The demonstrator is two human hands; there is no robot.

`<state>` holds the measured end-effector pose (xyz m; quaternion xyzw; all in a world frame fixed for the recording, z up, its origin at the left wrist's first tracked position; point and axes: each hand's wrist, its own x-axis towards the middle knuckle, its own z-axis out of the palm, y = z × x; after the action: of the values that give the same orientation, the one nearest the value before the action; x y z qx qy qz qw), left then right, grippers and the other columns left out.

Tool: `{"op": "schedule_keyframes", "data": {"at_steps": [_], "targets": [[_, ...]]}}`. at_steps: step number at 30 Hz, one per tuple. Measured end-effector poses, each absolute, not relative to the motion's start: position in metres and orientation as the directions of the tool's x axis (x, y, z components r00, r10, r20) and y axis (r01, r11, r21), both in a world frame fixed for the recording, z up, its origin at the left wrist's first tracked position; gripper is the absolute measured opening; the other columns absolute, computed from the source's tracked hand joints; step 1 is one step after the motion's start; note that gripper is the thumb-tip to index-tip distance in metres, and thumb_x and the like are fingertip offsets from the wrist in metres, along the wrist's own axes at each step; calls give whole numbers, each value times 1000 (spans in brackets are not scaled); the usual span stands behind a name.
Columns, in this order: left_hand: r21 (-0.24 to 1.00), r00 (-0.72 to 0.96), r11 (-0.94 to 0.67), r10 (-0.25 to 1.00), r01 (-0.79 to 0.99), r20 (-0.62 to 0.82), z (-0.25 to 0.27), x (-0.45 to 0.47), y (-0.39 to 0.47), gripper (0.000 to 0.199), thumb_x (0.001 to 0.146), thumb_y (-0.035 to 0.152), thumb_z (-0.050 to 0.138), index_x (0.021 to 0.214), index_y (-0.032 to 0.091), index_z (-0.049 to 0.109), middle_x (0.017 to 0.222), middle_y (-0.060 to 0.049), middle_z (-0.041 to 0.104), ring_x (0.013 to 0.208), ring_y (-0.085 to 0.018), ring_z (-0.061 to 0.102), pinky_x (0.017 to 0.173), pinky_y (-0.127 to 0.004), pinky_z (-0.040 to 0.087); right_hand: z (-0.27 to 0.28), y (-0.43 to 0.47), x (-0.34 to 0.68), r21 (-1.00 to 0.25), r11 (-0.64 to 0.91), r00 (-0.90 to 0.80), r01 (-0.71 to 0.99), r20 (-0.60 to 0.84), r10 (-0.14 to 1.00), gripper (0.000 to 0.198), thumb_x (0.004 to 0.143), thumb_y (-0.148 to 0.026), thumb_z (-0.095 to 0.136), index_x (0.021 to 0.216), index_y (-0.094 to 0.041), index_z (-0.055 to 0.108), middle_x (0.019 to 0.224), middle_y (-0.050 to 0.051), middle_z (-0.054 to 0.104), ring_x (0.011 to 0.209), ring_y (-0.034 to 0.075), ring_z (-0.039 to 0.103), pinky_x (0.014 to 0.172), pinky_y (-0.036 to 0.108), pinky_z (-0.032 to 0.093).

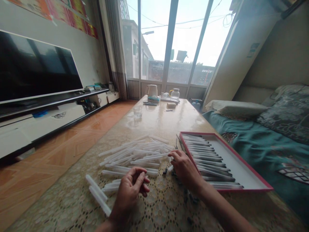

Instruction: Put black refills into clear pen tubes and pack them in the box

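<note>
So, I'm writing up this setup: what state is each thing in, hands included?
Left hand: fingers curled; can't tell if holding anything.
Right hand: fingers bent; grip unclear.
White tubes: loose, piled.
Red-rimmed tray: open, partly filled.
Dark-ended tubes: lined up inside the tray.
Black pieces: scattered.
Glass: upright.
Television: screen dark.
Curtain: gathered aside.

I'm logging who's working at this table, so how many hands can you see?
2: the left hand at the near side of the loose white tubes, the right hand between those tubes and the red-rimmed tray.
</note>
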<state>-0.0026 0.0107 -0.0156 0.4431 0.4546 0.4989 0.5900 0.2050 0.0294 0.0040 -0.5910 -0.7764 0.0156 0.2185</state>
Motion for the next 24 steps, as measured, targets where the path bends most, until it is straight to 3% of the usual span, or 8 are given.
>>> {"op": "schedule_keyframes", "data": {"at_steps": [8, 13, 19, 22, 24], "targets": [[981, 244, 134, 965, -137, -98, -23, 2, 8, 22, 73, 37, 62, 78, 17, 55, 56, 3, 61, 40, -11, 56, 38, -21, 43, 3, 62, 188, -174, 274, -210, 946, 312, 926, 18, 78, -6, 49, 86, -17, 60, 93, 7, 56, 92, 20, 52, 80, 29, 39], [974, 260, 147, 960, -170, -100, -23, 2, 7, 22, 73, 36, 63, 77, 15, 56, 56, 2, 62, 42, -11, 58, 40, -22, 45, -2, 66, 187, -186, 268, -199, 945, 324, 925, 16, 77, -5, 49, 81, -17, 59, 89, 7, 57, 89, 20, 52, 78, 29, 39], [840, 372, 377, 899, -390, -231, -24, 6, 7, 37, 65, 32, 73, 95, 15, 61, 77, -6, 70, 58, -14, 65, 56, -26, 51, 5, 33, 197, -298, 322, -213, 899, 344, 914, 15, 87, -11, 41, 85, -19, 55, 86, 3, 58, 80, 15, 55, 73, 24, 42], [764, 414, 449, 872, -463, -262, -24, 10, 5, 42, 66, 27, 74, 105, 18, 59, 82, -6, 71, 58, -13, 65, 57, -25, 51, 8, 8, 192, -466, 395, -251, 792, 341, 906, 14, 89, -16, 42, 86, -21, 55, 84, 2, 57, 76, 14, 56, 69, 23, 43], [745, 423, 451, 871, -491, -248, -23, 11, 4, 34, 70, 26, 71, 101, 17, 62, 79, -6, 71, 57, -11, 63, 55, -23, 50, 8, -4, 187, -542, 424, -274, 726, 338, 901, 14, 88, -17, 44, 86, -22, 57, 85, 2, 58, 78, 15, 56, 70, 24, 43]]}}
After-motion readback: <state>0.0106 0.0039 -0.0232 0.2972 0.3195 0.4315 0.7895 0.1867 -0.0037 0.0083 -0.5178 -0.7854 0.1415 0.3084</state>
